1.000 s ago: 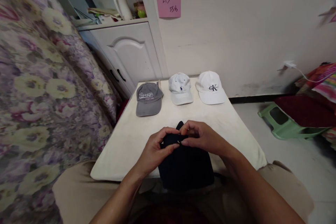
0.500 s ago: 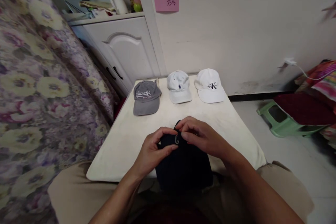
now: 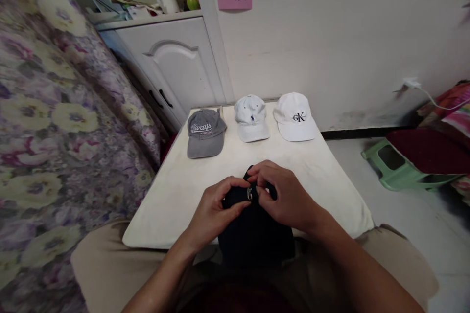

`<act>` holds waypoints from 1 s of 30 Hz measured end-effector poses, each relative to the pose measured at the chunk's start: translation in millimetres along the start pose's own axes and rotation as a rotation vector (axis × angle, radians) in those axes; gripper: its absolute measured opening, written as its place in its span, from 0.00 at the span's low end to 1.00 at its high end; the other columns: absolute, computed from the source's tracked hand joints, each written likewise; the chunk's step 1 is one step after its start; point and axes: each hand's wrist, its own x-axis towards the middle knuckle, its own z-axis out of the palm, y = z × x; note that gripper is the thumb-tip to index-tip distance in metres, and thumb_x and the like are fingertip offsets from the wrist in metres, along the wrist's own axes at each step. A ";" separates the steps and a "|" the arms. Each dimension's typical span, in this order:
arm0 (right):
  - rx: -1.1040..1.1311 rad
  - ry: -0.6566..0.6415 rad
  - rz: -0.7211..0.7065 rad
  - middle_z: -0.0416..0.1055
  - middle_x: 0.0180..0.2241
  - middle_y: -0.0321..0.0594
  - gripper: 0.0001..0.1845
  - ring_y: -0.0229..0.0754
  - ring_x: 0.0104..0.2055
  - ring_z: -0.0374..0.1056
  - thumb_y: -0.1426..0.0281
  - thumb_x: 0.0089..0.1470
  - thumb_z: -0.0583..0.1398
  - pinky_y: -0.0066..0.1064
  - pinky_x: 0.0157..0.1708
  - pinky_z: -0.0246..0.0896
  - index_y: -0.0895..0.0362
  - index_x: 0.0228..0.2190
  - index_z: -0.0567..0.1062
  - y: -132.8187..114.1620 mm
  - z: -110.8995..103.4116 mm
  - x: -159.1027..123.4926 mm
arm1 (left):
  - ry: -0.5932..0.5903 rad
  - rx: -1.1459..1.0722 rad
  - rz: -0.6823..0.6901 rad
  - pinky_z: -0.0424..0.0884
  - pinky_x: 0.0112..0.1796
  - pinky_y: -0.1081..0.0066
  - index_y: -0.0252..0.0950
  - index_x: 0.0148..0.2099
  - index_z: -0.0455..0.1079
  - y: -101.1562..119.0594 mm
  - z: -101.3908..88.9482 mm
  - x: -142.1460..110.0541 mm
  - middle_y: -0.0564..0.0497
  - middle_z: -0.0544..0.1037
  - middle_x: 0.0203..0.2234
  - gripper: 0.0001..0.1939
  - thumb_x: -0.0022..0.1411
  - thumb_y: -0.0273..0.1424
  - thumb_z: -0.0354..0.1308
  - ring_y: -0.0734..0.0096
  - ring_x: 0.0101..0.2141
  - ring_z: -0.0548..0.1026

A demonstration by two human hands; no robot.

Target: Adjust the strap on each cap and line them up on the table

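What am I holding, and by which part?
A dark cap, by its strap: left fingers at the metal buckle, right fingers on the strap beside it.

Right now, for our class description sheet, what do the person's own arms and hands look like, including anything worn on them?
The left grip and right grip are ordinary five-fingered hands, with no gloves or rings showing. The left forearm and right forearm are bare as far as the picture shows, with no sleeves, watch, bracelet, cables or markings visible.
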 end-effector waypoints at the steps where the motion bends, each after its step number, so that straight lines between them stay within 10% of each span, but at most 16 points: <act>1: -0.025 0.005 -0.012 0.70 0.41 0.43 0.12 0.42 0.40 0.72 0.83 0.49 0.56 0.34 0.39 0.67 0.54 0.26 0.63 -0.1 0.9 0.0 | 0.000 0.006 0.002 0.70 0.38 0.74 0.38 0.43 0.73 -0.3 0.3 -0.1 0.52 0.80 0.36 0.10 0.58 0.28 0.64 0.69 0.38 0.76; 30: 0.159 -0.254 0.243 0.71 0.30 0.35 0.05 0.37 0.31 0.64 0.69 0.55 0.62 0.29 0.31 0.57 0.56 0.28 0.73 16.2 -10.4 5.1 | -0.074 -0.005 -0.037 0.69 0.37 0.73 0.38 0.43 0.73 1.3 0.1 -1.9 0.53 0.78 0.34 0.10 0.57 0.29 0.64 0.68 0.35 0.75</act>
